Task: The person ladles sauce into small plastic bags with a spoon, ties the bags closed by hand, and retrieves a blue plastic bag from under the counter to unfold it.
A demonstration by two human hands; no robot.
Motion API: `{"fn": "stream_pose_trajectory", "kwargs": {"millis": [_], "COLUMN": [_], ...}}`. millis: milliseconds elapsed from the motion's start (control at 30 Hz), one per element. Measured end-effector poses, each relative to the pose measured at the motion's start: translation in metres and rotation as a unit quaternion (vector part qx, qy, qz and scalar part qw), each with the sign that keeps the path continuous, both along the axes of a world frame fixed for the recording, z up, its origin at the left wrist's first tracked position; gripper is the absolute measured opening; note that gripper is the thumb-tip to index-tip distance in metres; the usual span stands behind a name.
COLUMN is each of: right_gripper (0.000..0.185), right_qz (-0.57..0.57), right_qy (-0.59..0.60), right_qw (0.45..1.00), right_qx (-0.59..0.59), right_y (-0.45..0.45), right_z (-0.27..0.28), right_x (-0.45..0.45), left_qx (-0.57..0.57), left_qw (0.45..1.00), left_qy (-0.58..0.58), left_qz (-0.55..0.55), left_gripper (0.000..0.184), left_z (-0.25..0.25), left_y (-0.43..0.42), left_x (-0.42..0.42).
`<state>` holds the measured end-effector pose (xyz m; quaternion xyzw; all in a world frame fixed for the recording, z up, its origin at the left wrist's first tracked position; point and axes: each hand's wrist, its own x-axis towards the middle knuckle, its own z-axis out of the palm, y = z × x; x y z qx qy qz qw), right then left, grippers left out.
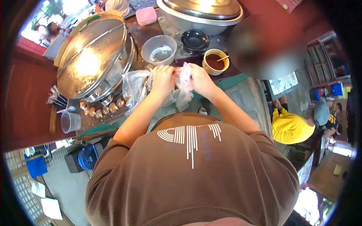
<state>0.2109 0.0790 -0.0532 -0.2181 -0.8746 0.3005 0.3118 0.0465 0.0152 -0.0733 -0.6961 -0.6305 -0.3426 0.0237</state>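
My left hand (163,78) and my right hand (200,78) are close together at the counter's near edge. Between them is a thin clear plastic bag (184,81), gathered at its top, with its lower part hanging down. The fingers of both hands are closed on the bag; whether anything is inside cannot be made out. More crumpled plastic bags (132,87) lie just left of my left hand. A clear plastic bowl (158,48) stands behind my left hand. Beyond my right hand is a tub of brown sauce (215,62) with a light-coloured stick or spoon in it.
A large round metal lid (90,56) tops a pot on the left. Black dishes (195,40), a pink container (146,16) and a big lidded basin (203,15) sit farther back. A clear cup (70,122) stands near the left edge. A person in yellow (292,126) is at the right.
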Motion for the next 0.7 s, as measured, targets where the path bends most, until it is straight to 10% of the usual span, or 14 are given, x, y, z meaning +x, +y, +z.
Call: {"fn": "stream_pose_trajectory", "kwargs": {"millis": [333,700], "right_gripper": [0.073,0.109], "right_qz": [-0.317,-0.127], "right_qy": [-0.088,-0.334], "right_qw": [0.943,0.925], "right_qx": [0.060,0.126], "right_y": [0.005,0.079], "right_z": [0.029,0.046], "right_x": [0.096,0.082], "left_qx": [-0.040,-0.091], "left_qw": [0.993,0.982], "left_qy": [0.091,0.032], "left_qz": [0.062,0.163], "left_gripper": [0.011,0.021], "left_z": [-0.015,-0.002], "left_y": [0.002,-0.010], "left_x": [-0.011,0.004]}}
